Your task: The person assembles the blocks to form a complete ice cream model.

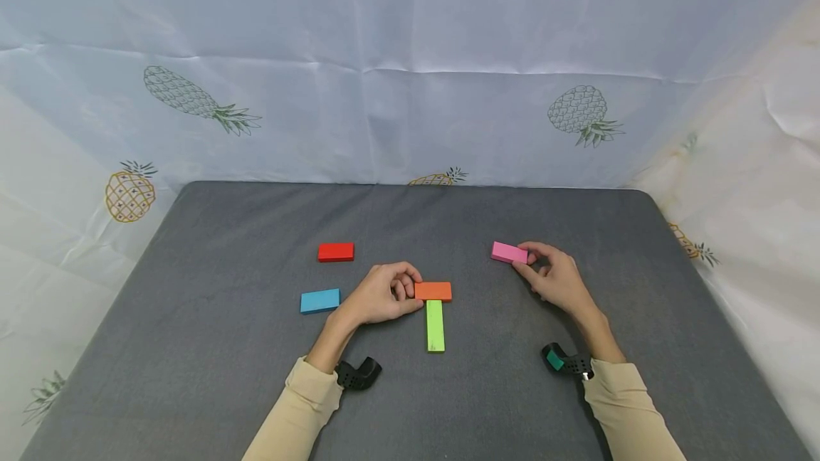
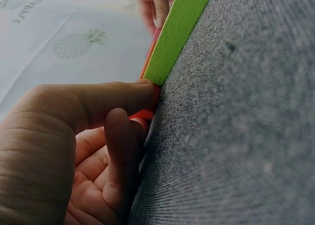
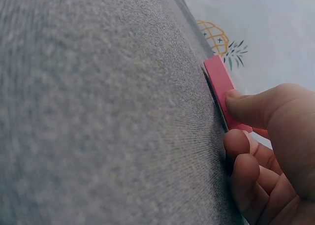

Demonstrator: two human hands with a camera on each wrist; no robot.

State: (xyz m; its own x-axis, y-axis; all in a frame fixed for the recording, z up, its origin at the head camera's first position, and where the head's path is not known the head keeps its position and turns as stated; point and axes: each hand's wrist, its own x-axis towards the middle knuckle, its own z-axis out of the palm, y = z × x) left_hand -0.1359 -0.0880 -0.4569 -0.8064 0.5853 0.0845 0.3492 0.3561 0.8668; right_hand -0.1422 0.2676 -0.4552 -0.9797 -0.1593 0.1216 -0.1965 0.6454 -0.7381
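Left hand (image 1: 376,295) pinches the orange block (image 1: 434,291); the green block (image 1: 435,327) adjoins its six o'clock side. Right hand (image 1: 559,280) pinches the pink block (image 1: 508,252), at orange's two o'clock.

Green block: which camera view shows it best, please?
The head view: the green block shows uncropped there. The left wrist view is nearer, but its upper edge cuts the block; the right wrist view lacks it.
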